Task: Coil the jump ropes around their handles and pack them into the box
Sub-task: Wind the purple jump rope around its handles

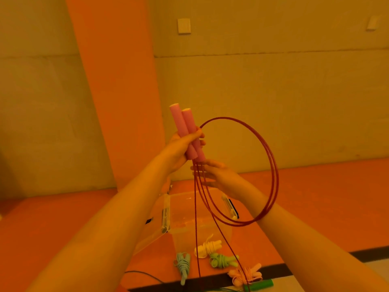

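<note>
Left hand (pixel 182 146) grips both pink handles (pixel 179 121), raised. Right hand (pixel 214 175), fingers straight, touches the red rope (pixel 276 175) loops.

Just the one view here: a wide-angle cam worn on the person's head, facing forward and tilted down. The clear box (pixel 183 230) sits low in the middle of the shot, down on the floor (pixel 315 197). Both forearms come in from the bottom corners either side of the box. The left hand (pixel 181 148), gripping the pink handles (pixel 185 131), and the right hand (pixel 214 175) show above the box, way nearer the lens than it is. Behind the box the wall (pixel 273 102) fills the whole upper half, so the downward tilt is pretty mild
</note>
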Tool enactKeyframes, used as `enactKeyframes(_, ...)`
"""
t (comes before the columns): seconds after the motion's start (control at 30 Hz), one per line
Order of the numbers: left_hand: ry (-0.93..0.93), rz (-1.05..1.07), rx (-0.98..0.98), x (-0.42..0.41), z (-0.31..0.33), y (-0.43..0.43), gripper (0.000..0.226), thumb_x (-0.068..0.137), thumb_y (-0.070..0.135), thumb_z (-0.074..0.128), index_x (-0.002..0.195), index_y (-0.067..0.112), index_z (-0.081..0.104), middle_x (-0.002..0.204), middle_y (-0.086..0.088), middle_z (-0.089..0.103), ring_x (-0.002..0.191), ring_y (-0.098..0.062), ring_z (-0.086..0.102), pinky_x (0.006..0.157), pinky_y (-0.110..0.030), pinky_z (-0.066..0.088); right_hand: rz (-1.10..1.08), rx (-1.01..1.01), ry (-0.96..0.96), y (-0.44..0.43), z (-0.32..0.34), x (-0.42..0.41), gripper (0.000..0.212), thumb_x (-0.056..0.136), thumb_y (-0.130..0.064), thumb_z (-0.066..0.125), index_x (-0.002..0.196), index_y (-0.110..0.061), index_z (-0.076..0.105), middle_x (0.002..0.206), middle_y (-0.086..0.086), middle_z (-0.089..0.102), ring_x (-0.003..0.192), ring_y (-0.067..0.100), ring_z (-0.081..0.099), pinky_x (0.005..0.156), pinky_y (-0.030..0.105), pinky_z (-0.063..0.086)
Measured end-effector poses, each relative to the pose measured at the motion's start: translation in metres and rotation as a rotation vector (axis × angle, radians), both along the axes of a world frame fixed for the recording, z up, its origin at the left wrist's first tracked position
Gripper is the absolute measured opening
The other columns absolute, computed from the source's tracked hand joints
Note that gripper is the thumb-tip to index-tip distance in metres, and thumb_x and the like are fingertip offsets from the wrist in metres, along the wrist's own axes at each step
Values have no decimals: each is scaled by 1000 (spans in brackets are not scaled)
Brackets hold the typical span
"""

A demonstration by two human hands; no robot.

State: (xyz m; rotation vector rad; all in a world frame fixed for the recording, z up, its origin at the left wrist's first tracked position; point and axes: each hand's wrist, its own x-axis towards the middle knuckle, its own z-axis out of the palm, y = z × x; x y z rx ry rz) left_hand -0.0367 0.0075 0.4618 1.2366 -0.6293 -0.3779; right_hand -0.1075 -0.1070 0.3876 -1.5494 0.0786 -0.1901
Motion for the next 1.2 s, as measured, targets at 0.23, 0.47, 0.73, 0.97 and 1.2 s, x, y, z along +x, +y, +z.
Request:
enactKeyframes(0.23, -89, -73, 57, -2, 8, 8, 7, 94, 8, 56, 98, 13, 57, 89, -4, 64, 80, -16, 62, 82, -33, 51, 118, -56, 41, 9, -17, -3, 26, 96, -15, 52, 122, -21, 58, 110, 2, 69, 105, 16, 65, 91, 37, 51)
enactKeyframes(0.47, -121, 4, 74, 12, 5, 21, 7, 93, 9, 57, 98, 15, 57, 89, -3, 62, 78, -15, 61, 75, -29, 51, 111, -291, 179, 4, -44, -2, 17, 99, -22, 48, 98, -18, 64, 92, 0, 70, 94, 18, 67, 90, 38, 49)
enactKeyframes(0.73, -106, 191, 130, 35, -18, 32, 8, 92, 13, 60, 99, 17, 58, 91, 0, 64, 81, -13, 61, 80, -32, 50, -54, 16, 158, 5, -53, 4, 23, 100, -12, 43, 99, -1, 64, 67, 2, 52, 51, 10, 56, 54, 23, 52)
enactKeyframes(0.97, -144, 297, -15, 44, 14, 28, 10, 92, 12, 60, 99, 18, 58, 90, 2, 64, 77, -11, 61, 71, -29, 51, -51, -85, -34, -5, -5, 24, 19, 96, -5, 48, 99, -16, 63, 64, -6, 48, 45, 0, 35, 45, 13, 29)
enactKeyframes(1.2, -107, 306, -141, 55, 49, 35, 8, 94, 12, 57, 100, 18, 59, 98, 1, 65, 91, -15, 60, 85, -33, 51, -249, -333, -275, -18, 50, 34, 26, 96, -10, 51, 119, -17, 61, 70, -7, 48, 57, 4, 38, 51, 12, 36)
